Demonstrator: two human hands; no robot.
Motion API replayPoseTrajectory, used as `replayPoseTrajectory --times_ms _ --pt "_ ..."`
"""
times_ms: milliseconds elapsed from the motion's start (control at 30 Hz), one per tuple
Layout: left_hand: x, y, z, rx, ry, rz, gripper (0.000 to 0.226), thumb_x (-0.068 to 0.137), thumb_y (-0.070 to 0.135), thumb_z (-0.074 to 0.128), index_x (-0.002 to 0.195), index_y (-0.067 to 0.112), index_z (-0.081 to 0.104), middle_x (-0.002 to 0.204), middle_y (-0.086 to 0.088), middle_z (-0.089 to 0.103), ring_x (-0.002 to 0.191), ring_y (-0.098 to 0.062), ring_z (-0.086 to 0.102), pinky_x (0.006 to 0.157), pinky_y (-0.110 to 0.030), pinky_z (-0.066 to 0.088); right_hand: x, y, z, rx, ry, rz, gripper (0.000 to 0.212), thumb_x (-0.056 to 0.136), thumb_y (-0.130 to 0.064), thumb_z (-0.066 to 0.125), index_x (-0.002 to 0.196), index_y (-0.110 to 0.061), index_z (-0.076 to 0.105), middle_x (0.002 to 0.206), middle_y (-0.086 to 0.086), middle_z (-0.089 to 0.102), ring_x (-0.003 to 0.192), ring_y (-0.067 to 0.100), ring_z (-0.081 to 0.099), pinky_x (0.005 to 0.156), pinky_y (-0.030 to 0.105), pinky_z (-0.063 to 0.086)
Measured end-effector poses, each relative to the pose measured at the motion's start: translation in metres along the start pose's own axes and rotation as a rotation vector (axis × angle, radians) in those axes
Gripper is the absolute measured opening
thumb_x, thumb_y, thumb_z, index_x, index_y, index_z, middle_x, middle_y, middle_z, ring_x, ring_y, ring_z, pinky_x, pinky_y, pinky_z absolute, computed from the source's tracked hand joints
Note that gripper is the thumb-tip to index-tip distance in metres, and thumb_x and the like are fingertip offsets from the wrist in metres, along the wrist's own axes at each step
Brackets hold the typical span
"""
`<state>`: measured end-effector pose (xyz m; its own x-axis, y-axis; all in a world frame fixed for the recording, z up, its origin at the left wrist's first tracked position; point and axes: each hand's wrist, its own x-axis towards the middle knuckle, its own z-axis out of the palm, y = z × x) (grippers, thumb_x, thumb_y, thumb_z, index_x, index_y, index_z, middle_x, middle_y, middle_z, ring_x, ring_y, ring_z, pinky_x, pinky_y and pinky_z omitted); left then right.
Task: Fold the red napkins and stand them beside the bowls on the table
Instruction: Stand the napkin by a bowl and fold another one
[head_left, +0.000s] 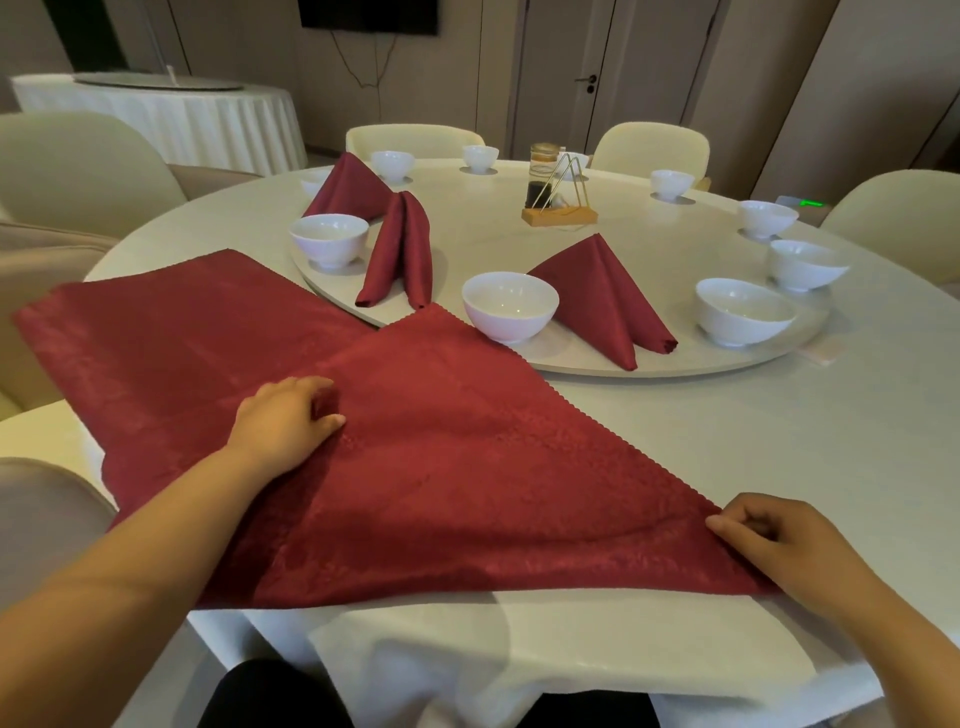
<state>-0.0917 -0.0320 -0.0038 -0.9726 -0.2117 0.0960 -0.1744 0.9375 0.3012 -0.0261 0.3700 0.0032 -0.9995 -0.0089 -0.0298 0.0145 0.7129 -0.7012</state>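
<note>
Holds the red napkin (467, 467) flat at the near edge of the table (753, 415), one hand at each side. Shows as a broad triangle: long side along the near edge, apex toward the table's centre and lapping over the rim of the turntable (675, 366).

Presses the left hand (288, 415) on the cloth left of centre, fingers curled inward, thumb stretched out, a small ridge of fabric pinched between them. Pinches the napkin's right corner with the right hand (779, 540), fingers bent tight on the zigzag hem, toward the near right edge of the table.

More red cloth out to the table's left edge; cannot tell whether the same piece or a second one beneath.

On the turntable, all upright:
- nearest folded napkin (602, 296), just right of the front bowl (510, 304)
- middle folded napkin (397, 254), just right of the left bowl (328, 239)
- far folded napkin (353, 189), behind that left bowl

More bowls (743, 309) along the turntable's right and far rim, each alone. Condiment stand (558, 197) toward the turntable's far side. Cream chairs (415, 137) round the table's far edge.
</note>
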Motion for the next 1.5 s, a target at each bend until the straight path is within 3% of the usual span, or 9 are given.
replayPoseTrajectory --times_ms 200,367,767,900,1133,1233,1300,1367,1500 --pt "0.011 0.005 -0.004 -0.246 0.047 0.011 0.042 0.084 0.01 0.063 0.125 0.01 0.054 0.125 -0.012 0.058 0.118 -0.026 0.05 0.099 -0.034 0.035 0.004 0.005 0.002 -0.148 0.097 0.025 0.027 0.085 -0.024 0.061 0.059 -0.018 0.06 0.054 -0.003 0.06 0.057 0.015 0.055 0.057 0.029 0.039" --pt "0.036 0.011 -0.01 -0.372 0.169 -0.014 0.039 0.085 0.009 0.063 0.123 0.009 0.056 0.125 -0.014 0.057 0.119 -0.028 0.049 0.102 -0.036 0.034 0.005 0.001 0.005 -0.267 0.191 0.038 0.027 0.086 -0.03 0.059 0.06 -0.021 0.056 0.057 -0.002 0.06 0.059 0.015 0.054 0.051 0.026 0.033" --pt "0.068 0.02 0.011 -0.425 0.151 -0.02 0.032 0.088 0.011 0.059 0.12 0.006 0.058 0.122 -0.014 0.059 0.115 -0.032 0.05 0.102 -0.039 0.034 0.024 0.006 0.019 -0.334 0.328 0.1 0.027 0.086 -0.03 0.06 0.061 -0.022 0.052 0.055 -0.005 0.057 0.058 0.019 0.052 0.05 0.025 0.031" --pt "0.073 0.022 0.018 -0.395 0.165 -0.014 0.032 0.089 0.013 0.058 0.121 0.008 0.057 0.122 -0.012 0.059 0.115 -0.031 0.05 0.101 -0.037 0.033 0.024 0.006 0.019 -0.33 0.319 0.111 0.025 0.085 -0.026 0.061 0.063 -0.019 0.052 0.055 -0.004 0.057 0.057 0.02 0.051 0.05 0.025 0.031" --pt "0.072 0.037 0.008 0.057 0.156 0.021 0.046 0.092 0.014 0.048 0.137 0.012 0.041 0.133 -0.015 0.049 0.123 -0.035 0.041 0.104 -0.04 0.021 0.025 0.003 0.021 -0.339 0.327 0.133 0.026 0.086 -0.023 0.059 0.062 -0.02 0.048 0.058 -0.003 0.056 0.059 0.023 0.051 0.05 0.024 0.03" --pt "0.042 0.056 0.0 0.03 0.084 0.164 0.049 0.094 0.014 0.042 0.142 0.015 0.033 0.145 -0.009 0.036 0.133 -0.025 0.032 0.11 -0.037 0.013 0.023 0.001 0.022 -0.346 0.326 0.159 0.027 0.086 -0.024 0.057 0.062 -0.021 0.045 0.058 -0.002 0.055 0.061 0.024 0.051 0.051 0.026 0.03" --pt "0.008 0.063 0.002 0.015 -0.063 0.292 0.049 0.098 0.029 0.032 0.145 0.022 0.022 0.152 0.001 0.024 0.139 -0.013 0.02 0.112 -0.03 0.007 0.023 0.0 0.022 -0.349 0.32 0.171 0.027 0.086 -0.025 0.057 0.063 -0.022 0.044 0.058 -0.003 0.055 0.061 0.024 0.051 0.052 0.027 0.031" --pt "-0.03 0.068 0.007 0.04 -0.186 0.406 0.072 0.083 0.059 0.008 0.146 0.027 0.013 0.154 0.009 0.014 0.141 -0.005 0.01 0.111 -0.024 0.003 0.022 -0.002 0.021 -0.342 0.31 0.181 0.028 0.087 -0.025 0.057 0.063 -0.024 0.042 0.059 -0.005 0.053 0.062 0.023 0.051 0.053 0.027 0.031" --pt "-0.065 0.071 0.028 0.073 -0.279 0.449 0.133 0.03 0.081 -0.034 0.147 0.029 0.003 0.155 0.012 0.0 0.141 -0.002 -0.003 0.104 -0.015 -0.007 0.024 -0.009 0.013 -0.352 0.184 0.254 0.021 0.089 -0.029 0.054 0.07 -0.027 0.046 0.07 -0.01 0.055 0.072 0.02 0.053 0.06 0.028 0.035"
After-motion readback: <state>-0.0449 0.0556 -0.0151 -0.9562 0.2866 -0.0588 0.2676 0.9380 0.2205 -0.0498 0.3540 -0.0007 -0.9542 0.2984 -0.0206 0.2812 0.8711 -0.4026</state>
